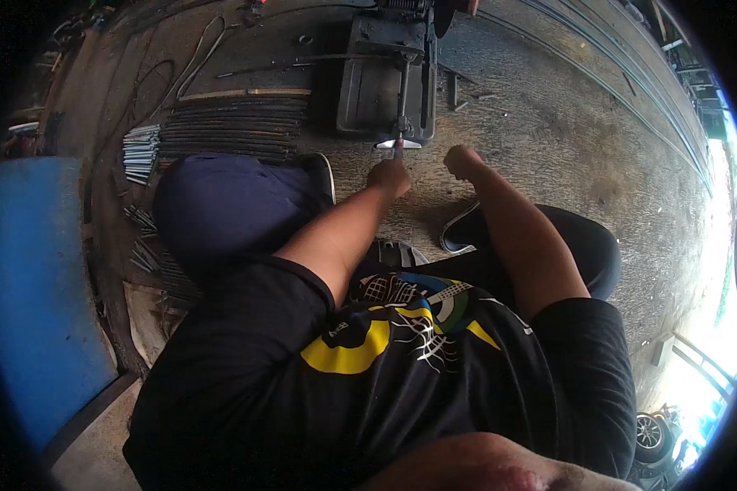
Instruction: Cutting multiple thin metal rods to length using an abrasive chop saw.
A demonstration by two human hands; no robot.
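A dark cut-off saw [348, 98] stands on the floor in front of me, its base toward me and a threaded vise screw [403, 94] running along it. My left hand [391, 176] is at the near end of that screw, its fingers closed about the bright crank handle [408, 145], one digit stretched along it. To the right, apart from the saw, my right hand [463, 162] is closed like a fist above the floor. Its palm side is hidden, so whatever it may hold cannot be made out. A thin dark rod [327, 57] lies across the saw.
Left of the saw lie a row of dark rods [233, 123] and a stack of shiny cut rods [141, 154]. Short pieces [453, 90] lie to its right. Long bars [606, 78] stretch along the far right. A blue panel [41, 278] is at the left.
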